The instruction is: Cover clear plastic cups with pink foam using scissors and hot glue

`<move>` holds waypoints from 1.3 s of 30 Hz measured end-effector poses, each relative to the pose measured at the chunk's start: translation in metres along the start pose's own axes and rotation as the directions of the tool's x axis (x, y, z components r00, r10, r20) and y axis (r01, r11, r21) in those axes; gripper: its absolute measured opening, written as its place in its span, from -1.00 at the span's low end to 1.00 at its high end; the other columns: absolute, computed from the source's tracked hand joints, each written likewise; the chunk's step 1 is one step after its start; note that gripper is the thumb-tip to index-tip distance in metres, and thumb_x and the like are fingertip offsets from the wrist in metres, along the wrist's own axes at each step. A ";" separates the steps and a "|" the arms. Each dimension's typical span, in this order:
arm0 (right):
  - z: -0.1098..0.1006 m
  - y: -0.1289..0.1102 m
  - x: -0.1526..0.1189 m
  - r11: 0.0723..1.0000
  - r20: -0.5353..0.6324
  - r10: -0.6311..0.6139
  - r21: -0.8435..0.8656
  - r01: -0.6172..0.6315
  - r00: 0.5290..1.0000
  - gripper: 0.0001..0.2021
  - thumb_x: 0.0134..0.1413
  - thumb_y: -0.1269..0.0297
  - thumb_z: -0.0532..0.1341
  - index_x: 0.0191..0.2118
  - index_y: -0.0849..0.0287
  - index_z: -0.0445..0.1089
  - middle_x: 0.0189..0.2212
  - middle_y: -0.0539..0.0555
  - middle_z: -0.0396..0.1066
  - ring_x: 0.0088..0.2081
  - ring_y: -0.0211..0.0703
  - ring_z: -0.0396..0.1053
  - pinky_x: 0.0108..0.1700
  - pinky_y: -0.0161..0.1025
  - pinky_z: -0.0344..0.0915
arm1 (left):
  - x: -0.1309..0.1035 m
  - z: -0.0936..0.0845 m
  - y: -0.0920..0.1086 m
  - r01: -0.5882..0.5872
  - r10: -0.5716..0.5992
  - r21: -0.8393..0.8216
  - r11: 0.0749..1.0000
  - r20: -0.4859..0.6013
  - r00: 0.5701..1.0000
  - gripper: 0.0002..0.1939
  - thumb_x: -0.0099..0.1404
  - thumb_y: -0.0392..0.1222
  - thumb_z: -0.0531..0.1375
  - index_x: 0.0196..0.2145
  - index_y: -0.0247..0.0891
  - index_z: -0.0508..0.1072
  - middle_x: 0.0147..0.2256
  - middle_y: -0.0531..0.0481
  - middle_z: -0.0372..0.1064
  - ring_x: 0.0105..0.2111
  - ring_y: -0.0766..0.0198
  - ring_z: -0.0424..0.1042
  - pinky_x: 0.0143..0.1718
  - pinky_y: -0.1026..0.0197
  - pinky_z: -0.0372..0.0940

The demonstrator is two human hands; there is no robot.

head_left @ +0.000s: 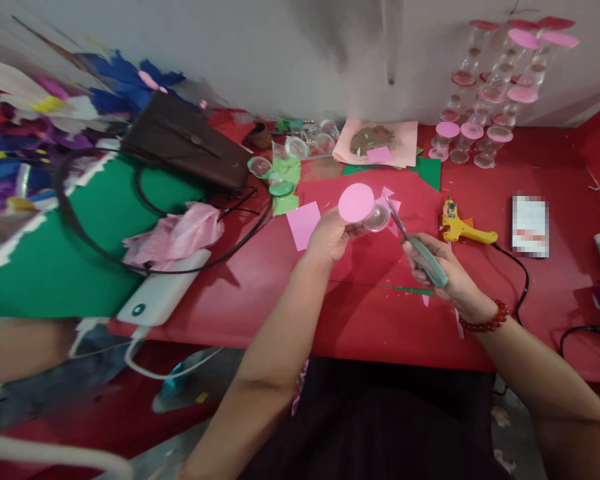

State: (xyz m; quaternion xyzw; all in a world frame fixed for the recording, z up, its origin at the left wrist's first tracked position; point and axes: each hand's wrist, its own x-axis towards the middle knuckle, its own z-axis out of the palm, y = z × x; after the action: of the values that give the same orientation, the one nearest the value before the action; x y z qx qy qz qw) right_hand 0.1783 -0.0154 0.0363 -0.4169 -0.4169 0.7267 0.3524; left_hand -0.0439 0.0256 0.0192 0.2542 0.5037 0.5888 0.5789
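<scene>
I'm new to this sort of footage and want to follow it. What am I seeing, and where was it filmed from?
There is no machine here, just a person's two bare hands. The single picture comes from a camera worn on their head, looking forward and down.

The left hand holds a small clear plastic piece with a round pink disc at one end. The right hand holds green-handled scissors.

On the red table lie a pink paper square, a yellow glue gun and, further left, a brown bag.

The disc [357,203] is pink, the scissors [429,262] green-handled, the glue gun [473,231] yellow, the table [560,167] red.
</scene>
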 end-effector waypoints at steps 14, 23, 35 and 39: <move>0.000 0.002 0.000 0.999 0.019 -0.010 -0.030 0.010 1.000 -0.43 -0.16 -0.18 0.57 -0.21 0.15 0.44 -0.61 -0.21 0.20 -0.67 -0.47 0.08 -0.68 -0.41 -0.02 | 0.005 -0.005 -0.001 -0.022 0.022 0.014 1.000 -0.044 0.999 -0.68 -0.11 -0.28 0.37 -0.30 -0.26 0.59 -0.35 -0.10 0.60 -0.15 0.01 0.60 -0.14 0.04 0.52; 0.001 -0.001 -0.002 0.998 0.013 0.013 -0.059 -0.012 1.000 -0.43 -0.16 -0.18 0.56 -0.25 0.15 0.41 -0.60 -0.20 0.22 -0.68 -0.46 0.13 -0.67 -0.40 0.00 | 0.009 -0.006 -0.001 -0.029 0.030 0.012 0.999 -0.050 0.998 -0.62 -0.11 -0.30 0.34 -0.24 -0.23 0.60 -0.34 -0.05 0.61 -0.24 0.10 0.58 -0.20 0.10 0.49; 0.003 -0.003 -0.002 0.996 0.028 0.027 -0.082 -0.025 0.999 -0.40 -0.21 -0.18 0.58 -0.24 0.17 0.43 -0.62 -0.21 0.20 -0.70 -0.47 0.10 -0.69 -0.40 -0.04 | 0.011 -0.009 0.002 -0.037 0.036 -0.009 0.999 -0.074 0.997 -0.54 -0.06 -0.24 0.34 -0.12 -0.19 0.60 -0.41 0.02 0.59 -0.36 0.18 0.54 -0.25 0.15 0.43; 0.002 -0.002 -0.001 0.997 0.033 0.033 -0.074 -0.031 0.999 -0.39 -0.25 -0.16 0.61 -0.23 0.18 0.45 -0.62 -0.22 0.19 -0.70 -0.49 0.08 -0.69 -0.41 -0.01 | 0.012 -0.012 0.002 -0.062 0.060 -0.026 0.998 -0.086 0.994 -0.55 -0.03 -0.26 0.36 -0.11 -0.19 0.61 -0.43 0.04 0.57 -0.39 0.23 0.49 -0.31 0.19 0.37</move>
State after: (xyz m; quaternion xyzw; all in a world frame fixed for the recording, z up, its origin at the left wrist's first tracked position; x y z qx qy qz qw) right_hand 0.1774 -0.0163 0.0387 -0.4235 -0.4426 0.7236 0.3180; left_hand -0.0574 0.0337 0.0139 0.2357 0.5115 0.6237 0.5420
